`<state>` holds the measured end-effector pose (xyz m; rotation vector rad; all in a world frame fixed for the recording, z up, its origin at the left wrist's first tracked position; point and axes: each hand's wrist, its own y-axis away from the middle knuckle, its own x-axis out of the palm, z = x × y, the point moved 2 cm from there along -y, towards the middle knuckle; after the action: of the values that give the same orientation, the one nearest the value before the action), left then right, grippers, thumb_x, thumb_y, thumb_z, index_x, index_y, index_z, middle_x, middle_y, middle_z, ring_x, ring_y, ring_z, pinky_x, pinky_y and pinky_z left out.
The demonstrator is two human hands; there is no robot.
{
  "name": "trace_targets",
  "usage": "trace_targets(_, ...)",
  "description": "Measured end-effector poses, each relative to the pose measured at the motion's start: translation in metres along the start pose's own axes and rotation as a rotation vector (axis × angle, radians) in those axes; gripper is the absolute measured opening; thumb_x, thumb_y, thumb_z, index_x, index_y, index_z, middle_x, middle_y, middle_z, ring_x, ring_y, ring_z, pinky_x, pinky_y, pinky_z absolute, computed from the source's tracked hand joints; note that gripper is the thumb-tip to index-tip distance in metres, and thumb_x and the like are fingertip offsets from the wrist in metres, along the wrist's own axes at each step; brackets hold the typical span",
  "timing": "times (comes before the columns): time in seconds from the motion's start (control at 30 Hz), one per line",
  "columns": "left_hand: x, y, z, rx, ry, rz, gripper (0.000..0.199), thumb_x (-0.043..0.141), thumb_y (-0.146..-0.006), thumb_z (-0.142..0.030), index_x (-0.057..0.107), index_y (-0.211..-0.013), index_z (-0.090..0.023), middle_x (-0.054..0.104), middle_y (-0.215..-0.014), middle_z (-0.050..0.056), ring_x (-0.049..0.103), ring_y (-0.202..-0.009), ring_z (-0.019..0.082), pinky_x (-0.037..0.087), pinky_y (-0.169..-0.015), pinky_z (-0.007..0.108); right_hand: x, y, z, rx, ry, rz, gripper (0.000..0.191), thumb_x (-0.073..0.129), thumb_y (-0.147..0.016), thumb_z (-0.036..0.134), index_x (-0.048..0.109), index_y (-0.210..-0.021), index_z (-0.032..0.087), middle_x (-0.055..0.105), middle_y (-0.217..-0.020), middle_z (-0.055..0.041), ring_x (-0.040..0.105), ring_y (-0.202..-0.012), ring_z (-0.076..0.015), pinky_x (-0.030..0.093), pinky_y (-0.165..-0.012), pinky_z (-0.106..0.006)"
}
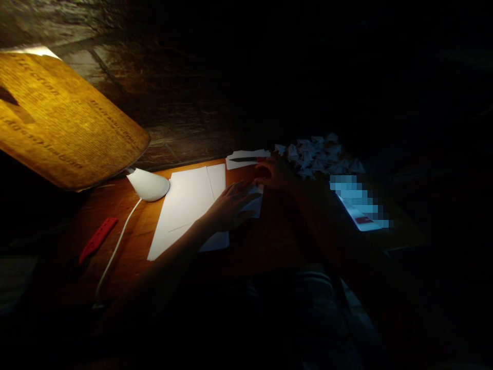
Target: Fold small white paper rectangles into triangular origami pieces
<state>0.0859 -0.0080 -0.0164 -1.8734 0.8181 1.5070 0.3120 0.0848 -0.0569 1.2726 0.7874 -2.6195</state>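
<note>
My left hand (pixel 231 205) lies palm down with its fingers stretched and spread over a small white sheet of paper (pixel 254 205), partly hiding it. Beside it, my right hand (pixel 273 174) is at the far edge of that sheet, its thumb and forefinger curved and apart. Nothing shows between those fingers, though shadow hides part of the hand. Just beyond, a dark, pointed, blade-like tool (pixel 244 160) rests on white paper pieces (pixel 233 165). Larger white sheets (pixel 188 200) lie under and to the left of my left hand.
A lamp with a printed yellow shade (pixel 73 123) and white base (pixel 148 185) stands left, its cord (pixel 119 241) crossing the wooden table (pixel 254 252). A red strip with holes (pixel 98 239) lies nearby. Folded paper pieces (pixel 316 154) and a lit phone (pixel 358 210) are right.
</note>
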Motion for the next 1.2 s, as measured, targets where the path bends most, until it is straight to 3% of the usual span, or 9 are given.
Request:
trace_targets(0.5, -0.002, 0.001, 0.005, 0.008, 0.028, 0.062, 0.059, 0.055, -0.105, -0.049, 0.047, -0.160, -0.030, 0.026, -0.177, 0.006, 0.014, -0.165, 0.038, 0.025, -0.129, 0.066, -0.002, -0.002, -0.002, 0.017, -0.007, 0.023, 0.042, 0.084, -0.082, 0.045, 0.074, -0.117, 0.024, 0.066, -0.127, -0.0133, 0.059, -0.121, -0.0359, 0.045, -0.108, -0.053)
trace_targets(0.67, -0.003, 0.004, 0.010, 0.009, 0.065, 0.051, 0.064, 0.057, -0.104, -0.050, 0.040, -0.163, -0.032, 0.029, -0.176, 0.005, 0.017, -0.165, 0.037, 0.026, -0.130, 0.064, -0.002, -0.002, -0.002, 0.003, -0.007, 0.016, 0.042, 0.085, -0.082, 0.043, 0.075, -0.117, 0.023, 0.067, -0.127, -0.0130, 0.060, -0.121, -0.0352, 0.046, -0.108, -0.052)
trace_targets(0.83, -0.004, 0.007, 0.019, -0.089, 0.138, 0.031, 0.075, 0.057, -0.103, -0.053, 0.028, -0.168, -0.030, 0.030, -0.175, 0.012, 0.025, -0.162, 0.037, 0.031, -0.128, 0.062, -0.002, -0.003, -0.003, 0.010, -0.005, 0.038, 0.043, 0.084, -0.083, 0.042, 0.074, -0.119, 0.021, 0.067, -0.126, -0.0140, 0.061, -0.121, -0.0354, 0.045, -0.108, -0.052)
trace_targets(1.0, -0.005, 0.011, 0.028, -0.070, 0.228, 0.020, 0.069, 0.057, -0.103, -0.050, 0.036, -0.165, -0.027, 0.033, -0.174, 0.012, 0.031, -0.160, 0.033, 0.032, -0.129, 0.056, -0.002, -0.003, -0.004, 0.009, -0.011, 0.042, 0.042, 0.084, -0.083, 0.044, 0.075, -0.118, 0.023, 0.067, -0.126, -0.0136, 0.060, -0.122, -0.0356, 0.045, -0.108, -0.052)
trace_targets(1.2, -0.007, 0.015, 0.037, -0.064, 0.245, -0.003, 0.063, 0.060, -0.102, -0.045, 0.044, -0.160, -0.027, 0.040, -0.170, 0.013, 0.039, -0.156, 0.033, 0.037, -0.126, 0.058, -0.002, -0.003, -0.004, 0.016, -0.013, 0.041, 0.042, 0.085, -0.082, 0.040, 0.074, -0.118, 0.022, 0.067, -0.125, -0.0133, 0.061, -0.121, -0.0348, 0.046, -0.107, -0.051)
